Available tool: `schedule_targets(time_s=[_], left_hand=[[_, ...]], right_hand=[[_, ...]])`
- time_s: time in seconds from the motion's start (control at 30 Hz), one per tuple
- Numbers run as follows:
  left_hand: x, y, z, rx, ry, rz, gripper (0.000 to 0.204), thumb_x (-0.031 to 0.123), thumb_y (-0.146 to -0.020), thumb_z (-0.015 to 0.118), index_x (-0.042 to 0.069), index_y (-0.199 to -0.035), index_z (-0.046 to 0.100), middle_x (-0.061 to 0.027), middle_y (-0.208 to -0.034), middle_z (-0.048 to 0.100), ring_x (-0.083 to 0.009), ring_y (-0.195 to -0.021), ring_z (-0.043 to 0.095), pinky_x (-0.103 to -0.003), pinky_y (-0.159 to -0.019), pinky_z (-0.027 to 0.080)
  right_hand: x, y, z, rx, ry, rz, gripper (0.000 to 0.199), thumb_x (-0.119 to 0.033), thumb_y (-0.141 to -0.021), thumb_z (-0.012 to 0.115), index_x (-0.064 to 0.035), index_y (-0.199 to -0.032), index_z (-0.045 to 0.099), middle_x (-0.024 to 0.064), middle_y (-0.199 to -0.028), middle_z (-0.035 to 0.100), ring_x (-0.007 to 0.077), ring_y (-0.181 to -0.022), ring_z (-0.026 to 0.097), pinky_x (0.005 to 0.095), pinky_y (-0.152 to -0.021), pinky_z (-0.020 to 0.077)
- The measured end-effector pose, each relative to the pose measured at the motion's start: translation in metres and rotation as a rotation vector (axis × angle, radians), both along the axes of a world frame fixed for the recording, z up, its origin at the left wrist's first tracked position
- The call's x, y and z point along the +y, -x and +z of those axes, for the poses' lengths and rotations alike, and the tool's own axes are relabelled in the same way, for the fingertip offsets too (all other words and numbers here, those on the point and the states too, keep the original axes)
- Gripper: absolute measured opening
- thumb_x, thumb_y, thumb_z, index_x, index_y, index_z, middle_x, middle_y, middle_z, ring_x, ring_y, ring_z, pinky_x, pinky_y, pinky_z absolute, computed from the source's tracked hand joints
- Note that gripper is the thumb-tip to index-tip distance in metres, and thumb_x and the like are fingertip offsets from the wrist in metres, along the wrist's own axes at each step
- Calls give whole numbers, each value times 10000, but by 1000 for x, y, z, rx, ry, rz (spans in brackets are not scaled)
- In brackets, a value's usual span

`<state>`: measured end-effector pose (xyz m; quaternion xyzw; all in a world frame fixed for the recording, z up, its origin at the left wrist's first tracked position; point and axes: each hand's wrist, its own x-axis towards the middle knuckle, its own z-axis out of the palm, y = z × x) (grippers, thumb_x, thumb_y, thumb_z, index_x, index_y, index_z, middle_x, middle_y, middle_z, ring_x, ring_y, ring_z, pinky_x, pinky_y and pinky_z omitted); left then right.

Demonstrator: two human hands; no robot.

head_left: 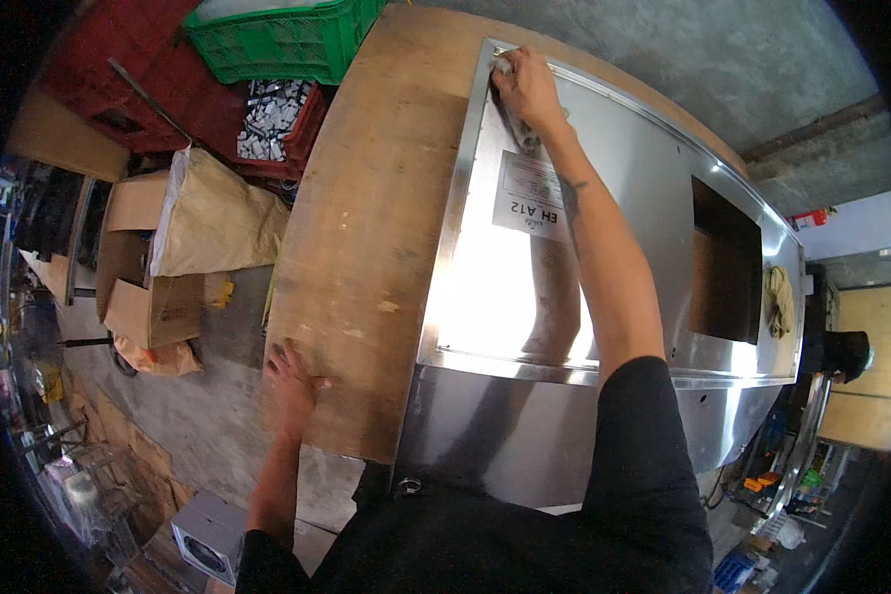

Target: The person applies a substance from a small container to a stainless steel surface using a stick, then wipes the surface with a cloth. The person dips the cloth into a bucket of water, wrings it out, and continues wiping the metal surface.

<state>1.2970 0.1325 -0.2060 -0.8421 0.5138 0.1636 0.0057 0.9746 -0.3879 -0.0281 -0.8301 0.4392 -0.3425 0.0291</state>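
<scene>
My right hand (529, 91) reaches to the far left corner of a shiny stainless steel panel with a raised rim (619, 148). Its fingers are closed on a small greyish rag (503, 66), pressed against the corner of the rim; most of the rag is hidden under the hand. Just nearer than the hand, a printed label (530, 198) is stuck on the steel. My left hand (292, 384) lies on the left edge of the wooden tabletop (356, 287), fingers spread, holding nothing.
Right of the label, the panel has a rectangular cut-out (725, 262); a yellowish cloth (780, 302) lies beyond it. Left of the table are a green crate (277, 45), a red crate of small metal pieces (272, 124), a tan sack (218, 218) and a cardboard box (158, 312). A person (841, 356) is at far right.
</scene>
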Motion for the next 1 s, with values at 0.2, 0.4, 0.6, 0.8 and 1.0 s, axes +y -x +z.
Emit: schedule_targets(time_s=[0.2, 0.4, 0.6, 0.8, 1.0], left_hand=[[4, 0, -14, -43, 33, -16, 1260, 271, -610, 998, 34, -1604, 262, -295, -1593, 308, -528, -1393, 383, -620, -1092, 464], [6, -5, -20, -17, 19, 20, 1256, 269, -609, 999, 22, -1602, 271, -282, -1570, 320, -513, -1371, 393, -604, -1098, 457], [5, -8, -10, 59, -2, -2, 1246, 527, -669, 899, -9, -1594, 259, -361, -1585, 271, -580, -1421, 311, -660, -1167, 286], [0, 0, 4, 101, 36, 34, 1248, 392, -653, 963, -4, -1598, 250, -356, -1592, 272, -561, -1436, 308, -652, -1180, 284], [0, 1, 3, 80, 22, 54, 1260, 298, -616, 989, 21, -1605, 259, -342, -1590, 297, -543, -1445, 310, -610, -1176, 316]], right_hand=[[17, 1, 7, 63, -32, 1, 365, -144, -881, 737, 41, -1195, 704, 238, -1236, 650, 442, -1181, 601, 486, -1032, 488], [189, 14, 31, 22, -261, 240, 299, -84, -886, 693, 52, -1151, 664, 235, -1200, 615, 420, -1173, 579, 490, -1036, 498], [220, 17, 50, -37, -419, 253, 286, -53, -914, 706, 43, -1181, 664, 208, -1180, 585, 363, -1067, 629, 433, -921, 556], [111, 15, 23, -43, -153, 132, 302, -74, -916, 711, 27, -1199, 688, 243, -1198, 591, 432, -1058, 642, 493, -943, 536], [-1, -2, 5, 17, -7, -105, 364, -166, -888, 754, 2, -1210, 731, 250, -1157, 636, 435, -1107, 625, 501, -957, 517]])
